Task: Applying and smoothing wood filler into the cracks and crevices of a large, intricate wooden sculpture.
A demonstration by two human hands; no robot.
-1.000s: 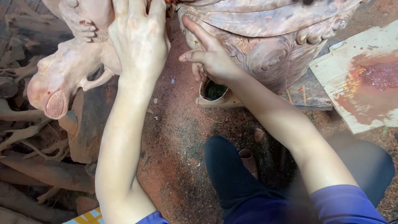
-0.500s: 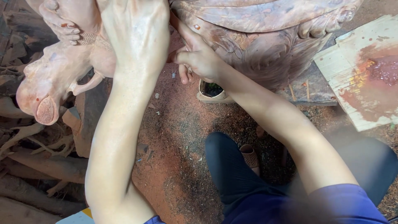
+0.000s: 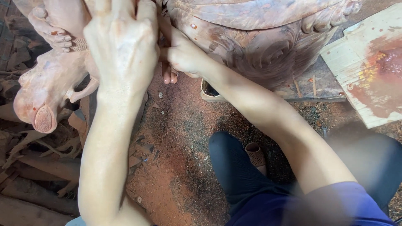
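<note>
A large reddish carved wooden sculpture fills the top of the head view, with scroll carving on its base. A carved figure piece with a small carved hand sticks out at the upper left. My left hand lies flat, fingers up, over the join between the figure and the base; its fingertips are cut off by the frame's top. My right hand reaches in beside it, fingers curled against the carved base. What the right fingers touch is hidden behind the left hand.
Red sawdust covers the ground. A small container sits under the sculpture base. A pale board stained red lies at the right. Gnarled roots and wood offcuts pile at the left. My dark-trousered knee and sandal are below.
Both hands shifted left and up in the view. My right hand moved from pointing near the container to curling against the carving next to my left hand.
</note>
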